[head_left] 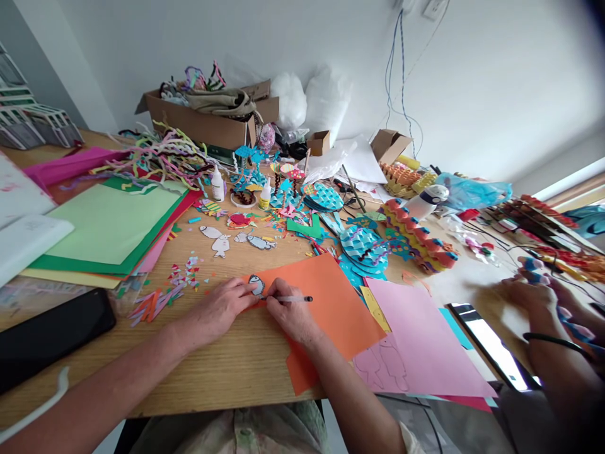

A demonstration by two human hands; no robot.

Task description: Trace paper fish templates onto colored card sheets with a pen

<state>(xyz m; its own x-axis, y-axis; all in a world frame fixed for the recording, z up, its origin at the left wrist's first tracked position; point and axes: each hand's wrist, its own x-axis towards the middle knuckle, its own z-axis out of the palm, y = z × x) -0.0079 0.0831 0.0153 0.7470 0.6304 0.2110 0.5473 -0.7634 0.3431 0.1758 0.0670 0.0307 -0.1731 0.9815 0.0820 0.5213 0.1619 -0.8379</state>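
Note:
My right hand (289,313) is closed around a pen (295,299), its tip down near the left edge of an orange sheet of paper (326,302). Beside it, my left hand (231,301) pins a small fish cutout (256,285) flat against that sheet with its fingertips. The cutout is pale with dark outlines and partly covered by the fingers. Farther up the table lie more paper cutouts: a white figure (220,244) and a blue-grey fish (261,243). Paper snippets (186,274) are scattered left of my left hand.
Coloured sheets (113,224) are stacked at left above a black phone (51,334). A pink sheet (425,340) with drawn outlines around it lies at right. Glue bottles (218,185), blue paper crafts (362,249) and a cardboard box (203,123) stand behind. Another person's hands (534,293) are at far right.

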